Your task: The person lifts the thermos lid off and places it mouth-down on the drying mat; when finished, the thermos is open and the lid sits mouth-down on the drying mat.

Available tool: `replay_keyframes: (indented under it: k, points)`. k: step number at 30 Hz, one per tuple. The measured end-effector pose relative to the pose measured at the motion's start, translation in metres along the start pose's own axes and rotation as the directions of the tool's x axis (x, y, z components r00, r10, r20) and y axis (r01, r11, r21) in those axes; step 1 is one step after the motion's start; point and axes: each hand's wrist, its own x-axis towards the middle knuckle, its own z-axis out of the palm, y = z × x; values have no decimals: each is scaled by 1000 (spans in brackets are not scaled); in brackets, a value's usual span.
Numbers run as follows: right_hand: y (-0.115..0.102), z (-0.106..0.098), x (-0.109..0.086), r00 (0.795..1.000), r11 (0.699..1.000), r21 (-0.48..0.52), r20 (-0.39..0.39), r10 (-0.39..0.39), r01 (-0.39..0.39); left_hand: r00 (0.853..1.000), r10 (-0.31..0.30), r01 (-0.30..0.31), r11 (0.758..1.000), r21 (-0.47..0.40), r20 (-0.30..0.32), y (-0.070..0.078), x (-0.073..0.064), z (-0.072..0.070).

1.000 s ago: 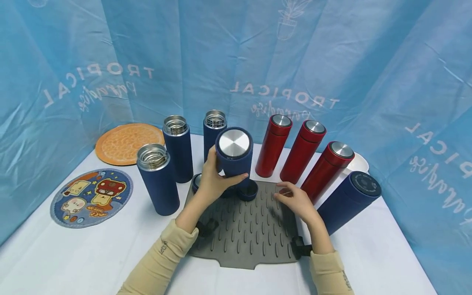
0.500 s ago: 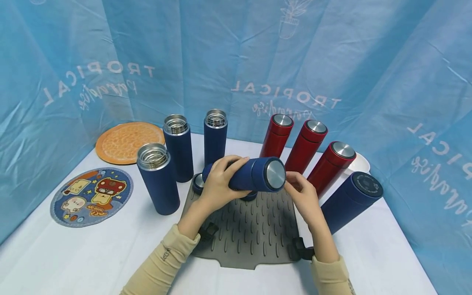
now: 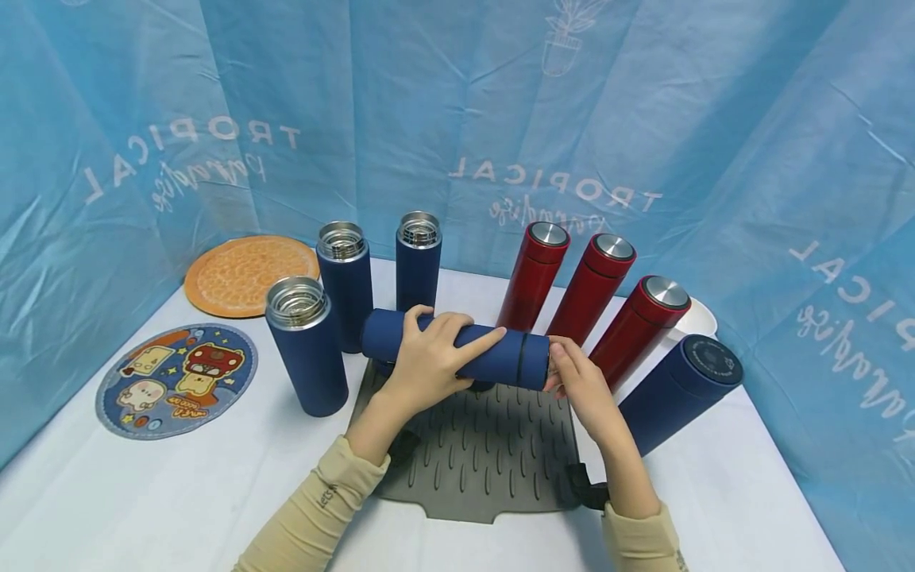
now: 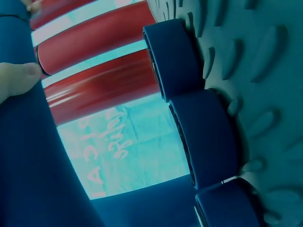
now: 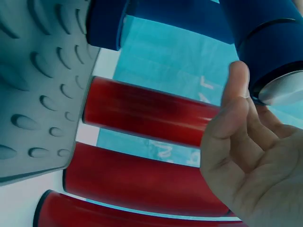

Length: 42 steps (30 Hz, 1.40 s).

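Observation:
My left hand (image 3: 432, 353) grips the body of a dark blue thermos flask (image 3: 386, 338), held nearly level above a grey ridged mat (image 3: 486, 453). Its lid end points right, with a brushed-steel disc (image 5: 286, 87) on top. There my right hand (image 3: 579, 381) curls its thumb and fingers at the rim of the lid (image 5: 272, 52); some fingertips are hidden behind it. Below the flask, several loose blue lids, such as this lid (image 4: 208, 137), stand in a row on the mat; in the head view the flask mostly hides them.
Uncapped blue flasks (image 3: 307, 349) with bare steel necks stand at the left. Capped red flasks (image 3: 593, 278) and another blue flask (image 3: 675, 393) stand at the right. An orange round mat (image 3: 250, 274), a cartoon mat (image 3: 179, 381) and a white dish (image 3: 696, 318) lie around them.
From upright, the flask in my left hand has been tipped over to the right and lowered until nearly level. My right hand has moved up to its lid end.

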Motion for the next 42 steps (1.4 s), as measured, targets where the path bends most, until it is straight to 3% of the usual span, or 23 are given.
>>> replay_keyframes:
  k: [3,6,11,20,30,42]
  points:
    - [3,3,2,998,999,-49,58,27,-24,999,12,-13,1000,23,34,0,-1,0]
    - [6,5,5,994,999,12,107,34,-36,998,25,-27,999,36,59,-1,-2,0]
    - [10,4,8,990,989,148,140,-24,3,996,30,-34,998,46,80,-3,-1,-1]
    - [13,4,10,980,979,189,171,-102,69,992,36,-41,998,42,119,-9,-3,-5]
    - [21,9,13,968,957,252,168,-189,143,991,39,-44,998,37,129,-9,-6,-7]
    - [33,15,14,938,920,276,132,-322,278,991,41,-45,998,32,125,-11,-6,-5]
